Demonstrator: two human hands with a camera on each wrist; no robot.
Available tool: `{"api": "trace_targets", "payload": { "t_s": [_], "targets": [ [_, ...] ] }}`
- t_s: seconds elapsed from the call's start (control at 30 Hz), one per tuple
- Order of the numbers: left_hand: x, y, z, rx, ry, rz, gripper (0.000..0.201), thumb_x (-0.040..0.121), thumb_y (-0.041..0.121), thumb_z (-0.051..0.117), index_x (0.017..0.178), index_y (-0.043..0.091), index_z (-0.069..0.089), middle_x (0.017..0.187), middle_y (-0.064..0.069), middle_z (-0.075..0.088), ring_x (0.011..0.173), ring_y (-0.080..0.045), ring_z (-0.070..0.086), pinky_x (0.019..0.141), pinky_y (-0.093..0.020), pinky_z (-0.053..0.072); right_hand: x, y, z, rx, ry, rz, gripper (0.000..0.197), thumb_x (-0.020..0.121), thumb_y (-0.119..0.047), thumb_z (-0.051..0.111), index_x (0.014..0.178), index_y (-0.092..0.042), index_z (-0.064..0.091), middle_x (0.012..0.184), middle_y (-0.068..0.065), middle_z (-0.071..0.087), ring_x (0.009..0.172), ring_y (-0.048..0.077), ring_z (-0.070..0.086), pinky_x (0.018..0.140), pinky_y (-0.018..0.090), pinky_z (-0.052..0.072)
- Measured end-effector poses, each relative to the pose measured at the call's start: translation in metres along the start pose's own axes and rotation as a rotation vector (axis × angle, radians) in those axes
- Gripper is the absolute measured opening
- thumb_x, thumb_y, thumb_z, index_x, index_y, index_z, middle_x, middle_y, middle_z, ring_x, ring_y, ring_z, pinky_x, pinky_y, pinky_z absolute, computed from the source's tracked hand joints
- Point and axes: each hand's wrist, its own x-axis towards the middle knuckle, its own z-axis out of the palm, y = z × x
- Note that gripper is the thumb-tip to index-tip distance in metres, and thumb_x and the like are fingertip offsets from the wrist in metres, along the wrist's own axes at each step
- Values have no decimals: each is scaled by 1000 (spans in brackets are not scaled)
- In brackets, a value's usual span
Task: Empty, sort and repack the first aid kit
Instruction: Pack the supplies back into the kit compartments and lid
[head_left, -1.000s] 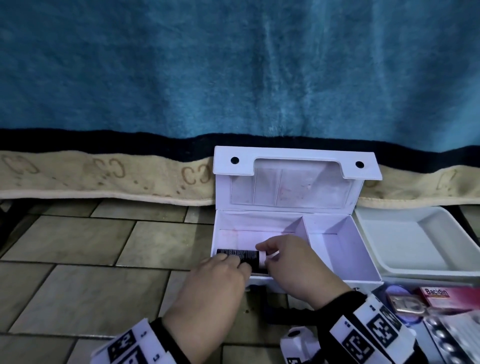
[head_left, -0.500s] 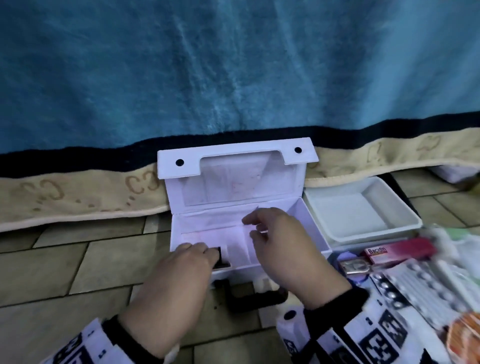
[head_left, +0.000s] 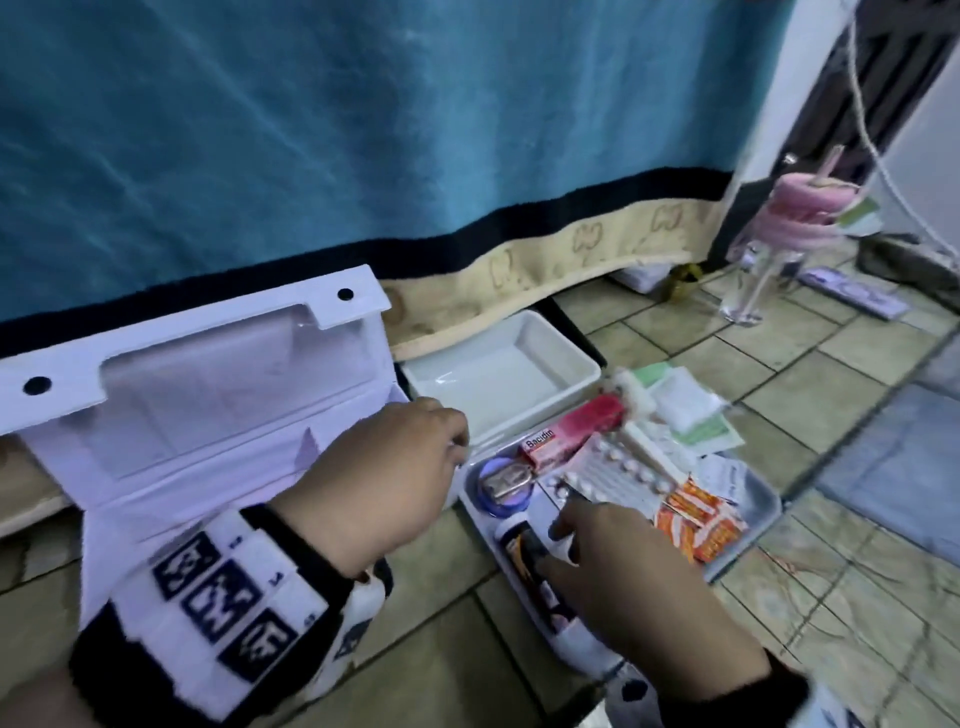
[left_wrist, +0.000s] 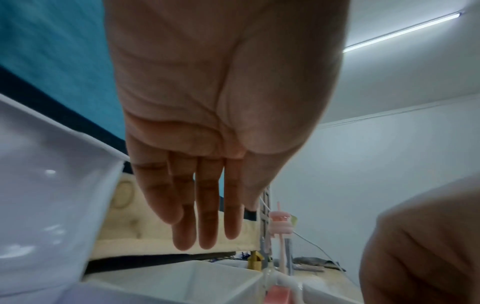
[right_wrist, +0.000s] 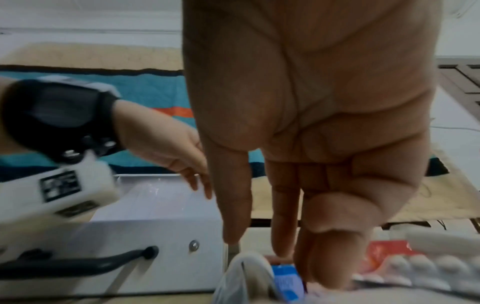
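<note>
left hand (head_left: 379, 478) palm down with straight relaxed fingers (left_wrist: 207, 216) over the white box (head_left: 156, 415), right hand (head_left: 639, 587) right of the box, fingers (right_wrist: 280, 216) extended downward

1. Teal fleece blanket (head_left: 363, 130) with a black band and beige patterned hem hangs down to the floor.
2. Beige tiled floor (head_left: 810, 395) with dark grout lines.
3. Clear glass cup (head_left: 753, 280) with a pink coiled straw topper stands on the tiles, far right.
4. White cord (head_left: 878, 150) dangles beside it.
5. Lit fluorescent tube (left_wrist: 405, 30) on the ceiling.
</note>
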Motion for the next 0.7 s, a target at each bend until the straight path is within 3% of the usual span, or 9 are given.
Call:
{"api": "trace_targets", "payload": {
  "t_s": [0.1,0.2,0.3,0.43,0.5,0.6,0.7],
  "targets": [
    [29,16,4,-2,-50,67,24,97,27,41,109,20,61,114,-1,57,105,-20,54,88,-31,44,-3,-4,10,-7,15,-2,32,91,-43,45,109,-20,57,112,6,61,104,26,59,79,31,46],
    [59,28,14,1,-92,106,23,95,28,46,108,18,61,114,-3,60,104,-21,55,91,-35,45,-1,-4,21,-18,14,-5,28,92,-38,45,109,-17,53,113,6,56,103,25,57,72,30,39],
    [84,36,28,27,-130,102,24,91,31,51,110,19,59,114,-2,60,103,-21,56,90,-35,47,0,-6,31,-44,10,0,26,94,-31,45,113,-14,51,115,8,50,104,25,55,68,30,32],
    [97,44,46,62,-158,78,27,89,28,52,112,16,57,111,-4,61,100,-22,58,86,-35,50,0,-4,34,-52,20,-16,26,94,-22,45,118,-12,49,117,10,48,105,28,53,72,32,34],
    [99,48,52,116,-165,59,27,88,30,54,110,16,58,109,-4,62,97,-23,60,80,-34,51,1,-3,34,-64,31,-43,28,95,-23,43,120,-11,48,118,10,49,105,28,53,71,31,32],
    [100,54,56,205,-170,44,21,87,26,56,103,14,60,99,-3,61,82,-22,57,65,-28,42,2,-3,35,-43,46,-48,30,97,-27,40,121,-10,48,117,10,49,104,28,53,70,30,30],
    [101,55,58,204,-149,30,16,86,22,57,99,13,61,97,-4,62,77,-22,54,62,-27,39,3,-2,37,-52,51,-58,29,97,-23,41,122,-10,47,119,10,49,105,28,52,71,29,30]
  ]
}}
